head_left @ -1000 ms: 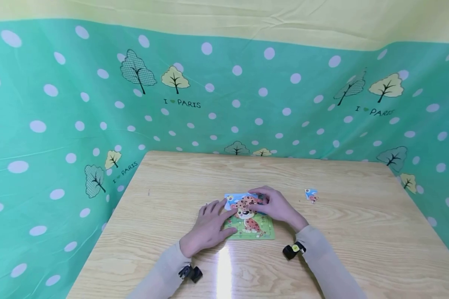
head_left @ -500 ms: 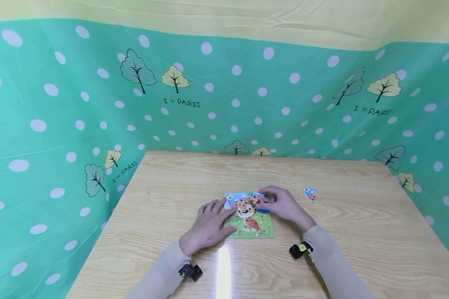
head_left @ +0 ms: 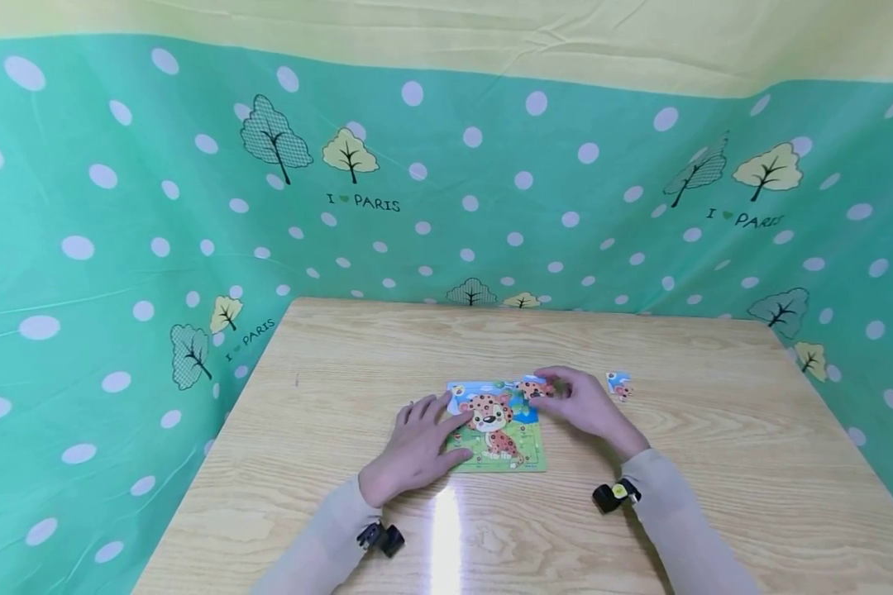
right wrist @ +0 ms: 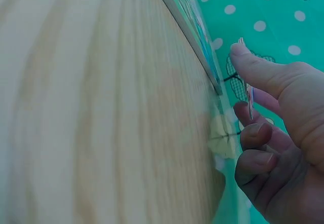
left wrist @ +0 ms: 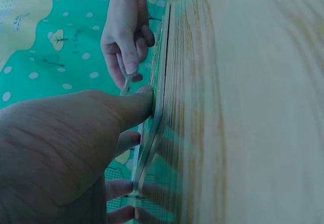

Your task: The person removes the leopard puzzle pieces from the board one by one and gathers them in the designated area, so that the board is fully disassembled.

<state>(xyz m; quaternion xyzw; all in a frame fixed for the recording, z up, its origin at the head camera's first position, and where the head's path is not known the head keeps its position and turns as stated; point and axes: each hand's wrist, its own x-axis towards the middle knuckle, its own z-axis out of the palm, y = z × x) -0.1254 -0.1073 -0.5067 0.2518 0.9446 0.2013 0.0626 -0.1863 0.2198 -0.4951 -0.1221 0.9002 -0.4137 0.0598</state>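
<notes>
A flat jigsaw puzzle board with a cartoon leopard on a green and blue scene lies mid-table. My left hand rests on its left side, fingers spread and straight, thumb near the lower edge. Between thumb and fingers, my right hand pinches a spotted puzzle piece over the board's upper right corner. The right wrist view shows that puzzle piece edge-on, held above the tabletop. A second puzzle piece, blue with a pink figure, lies on the table to the right of my right hand.
The wooden table extends around the board on every side. Behind it hangs a green dotted curtain printed with trees. A black wrist camera sits on my right sleeve and another black camera on my left.
My right hand has moved right with the pinched spotted piece, from over the leopard's head to the board's upper right corner, uncovering the leopard's face. The left hand has stayed put.
</notes>
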